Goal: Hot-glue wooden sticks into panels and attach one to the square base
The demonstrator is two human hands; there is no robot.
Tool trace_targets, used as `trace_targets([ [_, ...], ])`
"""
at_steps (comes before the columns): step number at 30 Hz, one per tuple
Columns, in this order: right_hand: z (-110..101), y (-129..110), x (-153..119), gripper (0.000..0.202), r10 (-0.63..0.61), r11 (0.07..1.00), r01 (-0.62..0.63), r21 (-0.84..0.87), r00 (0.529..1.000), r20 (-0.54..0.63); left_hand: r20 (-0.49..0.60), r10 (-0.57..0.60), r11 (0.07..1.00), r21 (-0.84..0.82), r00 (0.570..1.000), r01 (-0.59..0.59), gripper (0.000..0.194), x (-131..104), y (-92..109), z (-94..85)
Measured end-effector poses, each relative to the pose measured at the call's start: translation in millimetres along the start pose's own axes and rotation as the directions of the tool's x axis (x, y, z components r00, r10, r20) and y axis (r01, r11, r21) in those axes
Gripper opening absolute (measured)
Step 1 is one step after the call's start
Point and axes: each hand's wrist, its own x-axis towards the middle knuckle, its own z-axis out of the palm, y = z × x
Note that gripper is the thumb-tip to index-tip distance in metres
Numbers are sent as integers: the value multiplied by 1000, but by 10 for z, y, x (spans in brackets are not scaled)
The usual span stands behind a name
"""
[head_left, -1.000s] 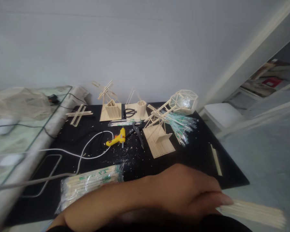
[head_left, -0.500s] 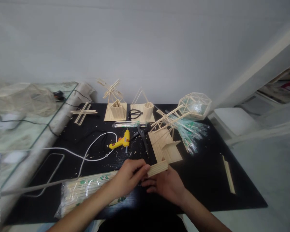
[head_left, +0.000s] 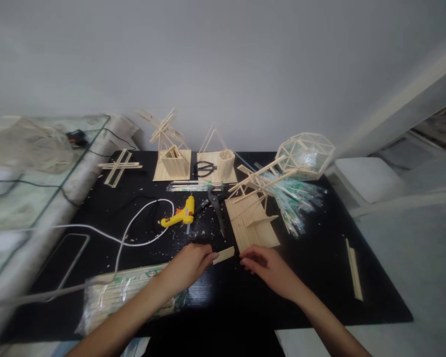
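Note:
My left hand (head_left: 193, 265) pinches one end of a short flat strip of joined wooden sticks (head_left: 224, 255), low over the front middle of the black table. My right hand (head_left: 265, 267) is just right of the strip, apart from it, its fingertips pressed together; whatever they hold is too small to make out. Beyond my hands lie a yellow glue gun (head_left: 180, 213) and dark pliers (head_left: 217, 210). A wooden base board (head_left: 250, 223) with a small upright piece and crossed sticks stands just past my right hand.
Packaged sticks (head_left: 115, 295) lie front left, near a white cable (head_left: 134, 218). Stick models (head_left: 174, 163) stand at the back, with a stick polyhedron (head_left: 306, 153) at back right. Wrapped sticks (head_left: 293, 198) spread before it. A narrow strip (head_left: 354, 270) lies far right.
My right hand has come away from the strip to the right, its fingers drawn together. My left hand still holds the strip, a little further left. The view has shifted slightly.

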Motion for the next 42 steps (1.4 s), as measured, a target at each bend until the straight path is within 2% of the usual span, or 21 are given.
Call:
trace_targets([
  [4, 14, -70, 9, 20, -61, 984, 59, -166, 998, -6, -27, -9, 1000, -9, 1000, 9, 38, -27, -20, -11],
  [7, -3, -78, 15, 21, -79, 970, 67, -236, 996, -38, -67, -20, 997, -79, 998, 15, 29, -73, 16, -93],
  [11, 2, -9, 53, 42, -113, 952, 81, -295, 989, -94, -110, -10, 986, -164, 994, -8, 30, -59, 171, -345],
  [13, 30, 33, 80, 49, -129, 952, 97, -290, 988, -91, -194, 28, 983, -171, 981, -62, 35, 12, 288, -529],
  [18, 128, 129, 110, 61, -114, 981, 103, -162, 991, -64, -374, 116, 954, -215, 920, -208, 29, 354, 607, -1001],
  [21, 157, 189, 89, 65, -86, 995, 83, -59, 995, -43, -515, 168, 947, -153, 840, -283, 24, 638, 735, -1220],
  [24, 165, 249, 57, 67, -74, 997, 75, 0, 995, -60, -597, 191, 972, 5, 779, -235, 23, 934, 787, -1405],
  [26, 165, 289, 43, 66, -74, 997, 74, 9, 994, -78, -607, 240, 971, 153, 758, -185, 27, 1114, 794, -1511],
  [27, 164, 309, 40, 66, -72, 997, 73, 7, 994, -78, -592, 258, 963, 220, 764, -155, 29, 1195, 794, -1557],
  [30, 156, 366, 42, 64, -74, 997, 75, 3, 995, -66, -490, 274, 919, 387, 828, -74, 36, 1403, 792, -1644],
  [33, 145, 405, 52, 64, -90, 996, 91, 9, 994, -65, -404, 277, 875, 481, 872, -55, 39, 1575, 778, -1659],
  [38, 145, 413, 53, 63, -90, 996, 90, -4, 993, -75, -327, 303, 841, 534, 895, -89, 38, 1792, 718, -1621],
  [42, 143, 395, 36, 61, -78, 997, 76, -28, 994, -82, -330, 287, 834, 549, 900, -64, 34, 1902, 665, -1598],
])
